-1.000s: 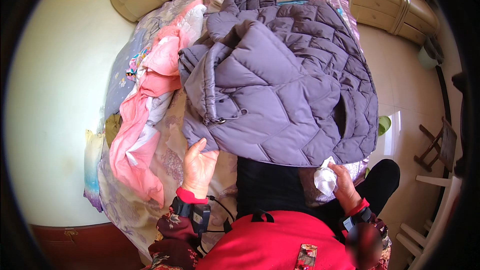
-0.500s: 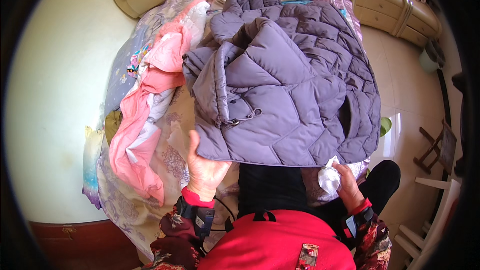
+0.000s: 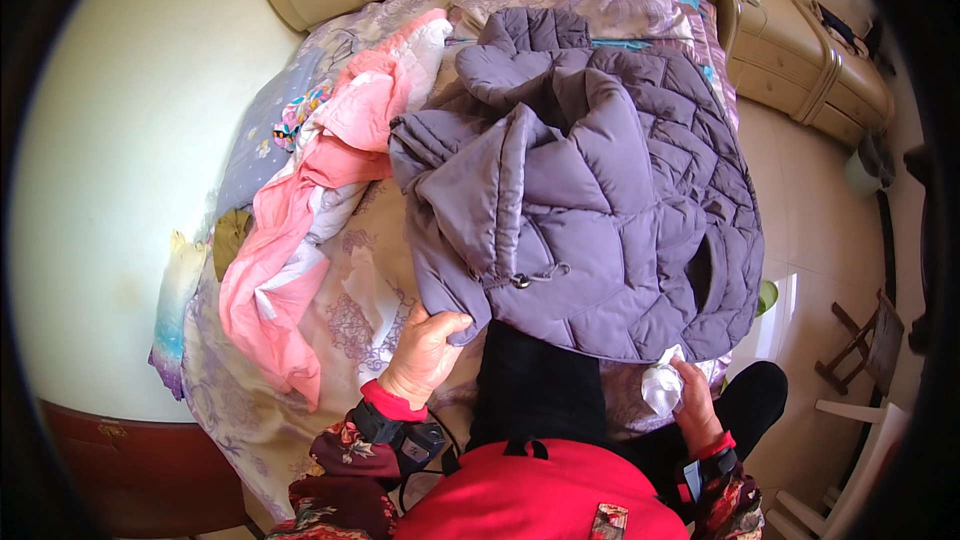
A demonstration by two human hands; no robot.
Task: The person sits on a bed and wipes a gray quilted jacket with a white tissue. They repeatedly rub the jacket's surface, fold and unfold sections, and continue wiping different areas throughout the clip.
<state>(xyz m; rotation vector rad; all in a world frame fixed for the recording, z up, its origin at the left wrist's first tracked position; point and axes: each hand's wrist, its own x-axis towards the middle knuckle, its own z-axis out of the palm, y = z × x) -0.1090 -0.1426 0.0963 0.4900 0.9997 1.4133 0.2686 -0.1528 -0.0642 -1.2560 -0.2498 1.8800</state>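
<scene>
Left grip (image 3: 423, 355) in a pinch on purple jacket (image 3: 590, 240); right grip (image 3: 697, 408) snug around white tissue (image 3: 661, 388); bin (image 3: 863, 174) (contents unclear).

purple-grey quilted jacket (image 3: 590, 240) spread on bed (image 3: 345, 340), left hand (image 3: 422, 355) pinching its near-left corner, right hand (image 3: 698, 406) holding crumpled white tissue (image 3: 661, 388) by its near edge (fabric contact unclear), pink-and-white cloth (image 3: 350, 155) bunched left, brown stool (image 3: 874, 345) on floor (image 3: 800, 180) right
</scene>
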